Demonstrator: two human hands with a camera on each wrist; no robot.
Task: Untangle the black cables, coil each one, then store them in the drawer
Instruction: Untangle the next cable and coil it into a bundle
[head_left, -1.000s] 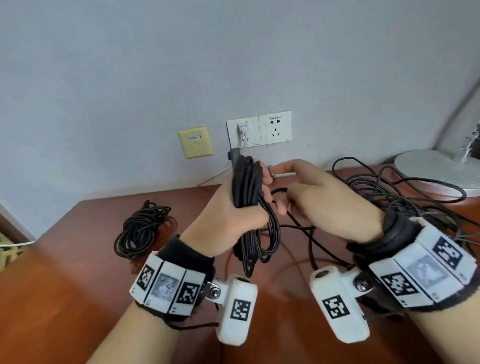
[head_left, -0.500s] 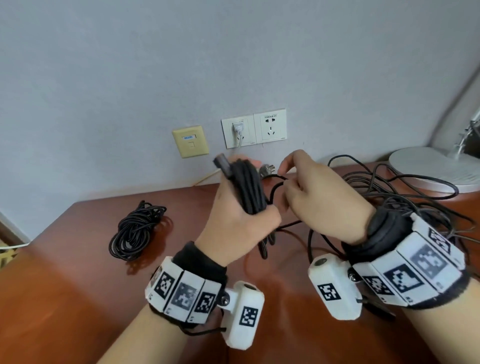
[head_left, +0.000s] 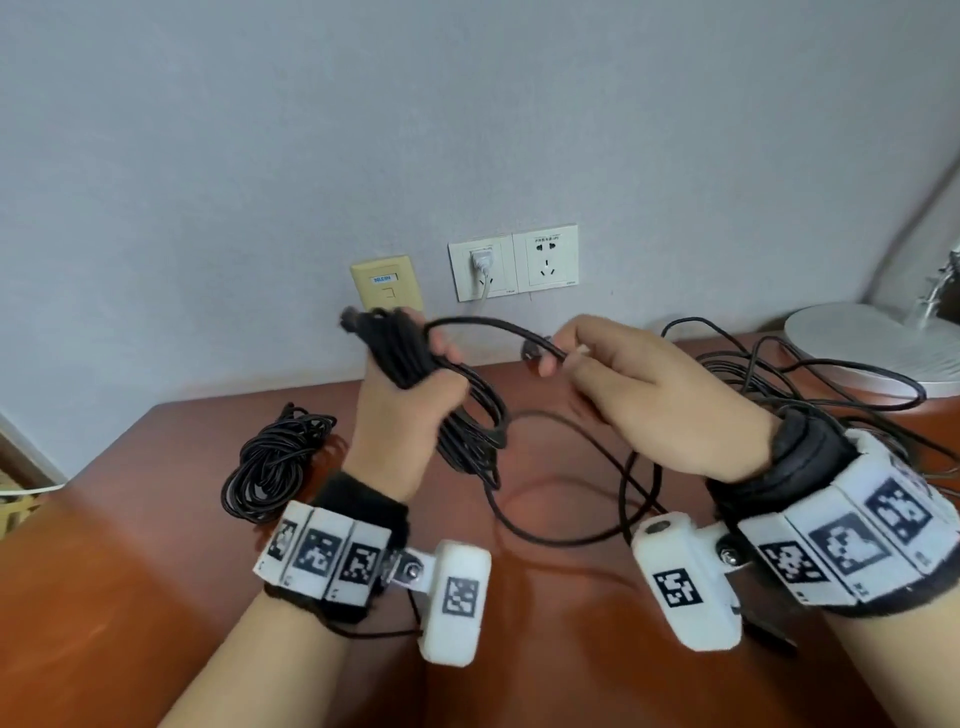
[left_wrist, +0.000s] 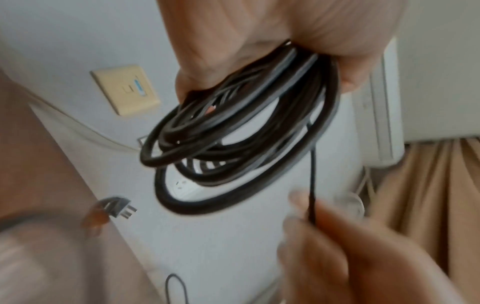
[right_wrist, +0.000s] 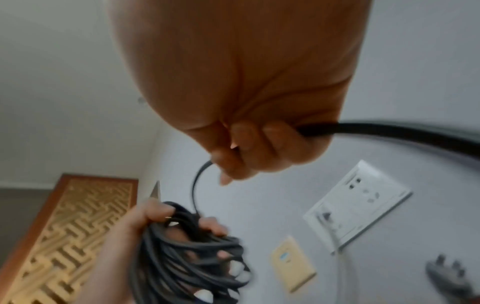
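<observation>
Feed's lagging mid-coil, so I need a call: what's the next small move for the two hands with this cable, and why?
Probably lay one more loop: bring the right hand, which pinches the free strand, over to the left hand and tuck the strand into the coil it grips. The rest of this cable trails onto the table, so winding looks unfinished.

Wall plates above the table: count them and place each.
3, in a row: a beige data plate leftmost, a white socket with a plug in it, then a free white socket rightmost.
</observation>
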